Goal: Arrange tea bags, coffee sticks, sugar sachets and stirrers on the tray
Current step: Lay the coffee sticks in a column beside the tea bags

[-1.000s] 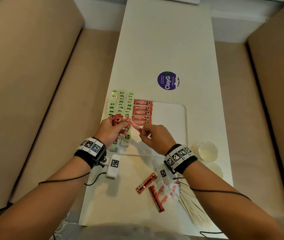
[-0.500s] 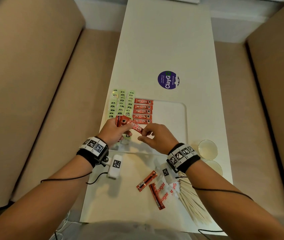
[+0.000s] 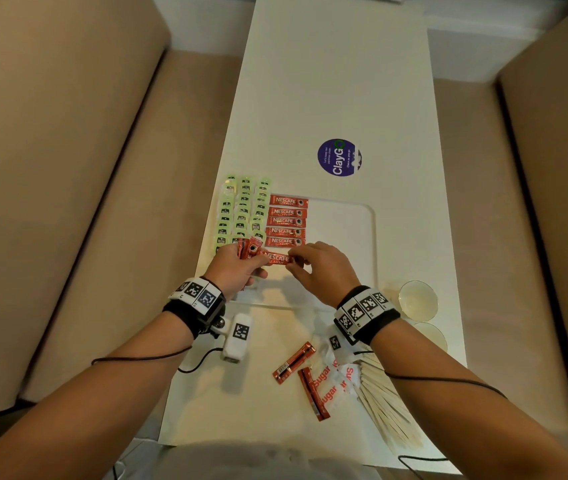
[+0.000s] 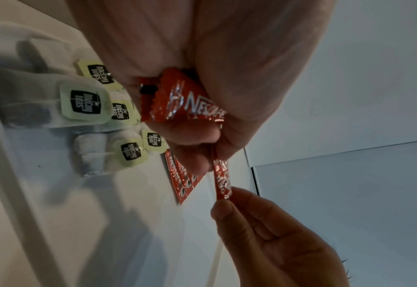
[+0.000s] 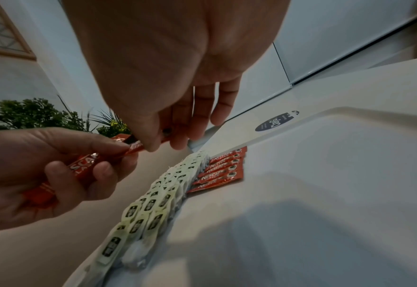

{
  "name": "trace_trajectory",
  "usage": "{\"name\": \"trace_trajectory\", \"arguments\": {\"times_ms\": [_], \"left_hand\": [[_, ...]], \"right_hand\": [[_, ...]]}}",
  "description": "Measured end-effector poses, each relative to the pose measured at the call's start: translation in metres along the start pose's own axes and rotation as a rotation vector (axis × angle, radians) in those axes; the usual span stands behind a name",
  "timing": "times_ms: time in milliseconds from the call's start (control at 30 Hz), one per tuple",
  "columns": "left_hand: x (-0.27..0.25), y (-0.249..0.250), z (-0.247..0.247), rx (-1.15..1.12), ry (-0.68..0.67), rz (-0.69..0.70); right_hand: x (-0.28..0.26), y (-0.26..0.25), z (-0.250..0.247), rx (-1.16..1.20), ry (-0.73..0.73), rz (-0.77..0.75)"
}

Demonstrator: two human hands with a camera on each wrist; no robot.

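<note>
A long, smooth white table (image 3: 338, 81) is running away between two tan upholstered benches (image 3: 50, 168), with a round purple sticker (image 3: 339, 157) lying flat on it just beyond the tray. The white tray (image 3: 344, 223), shallow with rounded corners, is sitting near the person; three columns of pale green tea bags (image 3: 242, 211) are lining its left side, and a column of glossy red coffee sticks (image 3: 287, 221) is lying crosswise just to their right. Above the tray's near part, the left hand (image 3: 237, 266) is gripping a small bundle of red sticks (image 3: 249, 249), while the right hand (image 3: 322, 268) is pinching the right end of one foil stick (image 3: 279, 258) held across between both hands. On the near table, two loose red sticks (image 3: 294, 362) are lying beside white sugar sachets (image 3: 332, 386) with red lettering, and pale flat stirrers (image 3: 388, 407) are fanning out to the right. Two clear round dishes (image 3: 418, 300) are sitting at the right edge. In the right wrist view, green leafy plants (image 5: 43, 114) are showing beyond the table.
</note>
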State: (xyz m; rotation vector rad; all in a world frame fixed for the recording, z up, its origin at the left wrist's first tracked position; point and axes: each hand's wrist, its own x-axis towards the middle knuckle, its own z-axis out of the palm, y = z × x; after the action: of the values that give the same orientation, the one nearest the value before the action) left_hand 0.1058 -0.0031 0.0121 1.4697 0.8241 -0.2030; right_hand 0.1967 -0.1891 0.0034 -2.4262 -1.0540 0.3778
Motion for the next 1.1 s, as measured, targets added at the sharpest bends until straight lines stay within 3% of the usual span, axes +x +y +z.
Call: {"name": "trace_trajectory", "arguments": {"times_ms": [167,367,767,1100], "left_hand": [[0.006,-0.003,0.002,-0.031,0.025,-0.022],[0.018,-0.007,0.001,-0.044,0.049,-0.042],[0.038,-0.015,-0.019,0.086,-0.036,-0.085],[0.037,-0.017,-0.023,0.042,-0.052,-0.098]], "right_hand": [[0.009,0.005,0.004,-0.021,-0.034,-0.075],[0.021,0.012,0.015,-0.064,0.062,-0.147],[0.030,0.046,0.033,-0.096,-0.003,0.004],[0.036,0.046,0.056,-0.135,-0.032,0.020]]}}
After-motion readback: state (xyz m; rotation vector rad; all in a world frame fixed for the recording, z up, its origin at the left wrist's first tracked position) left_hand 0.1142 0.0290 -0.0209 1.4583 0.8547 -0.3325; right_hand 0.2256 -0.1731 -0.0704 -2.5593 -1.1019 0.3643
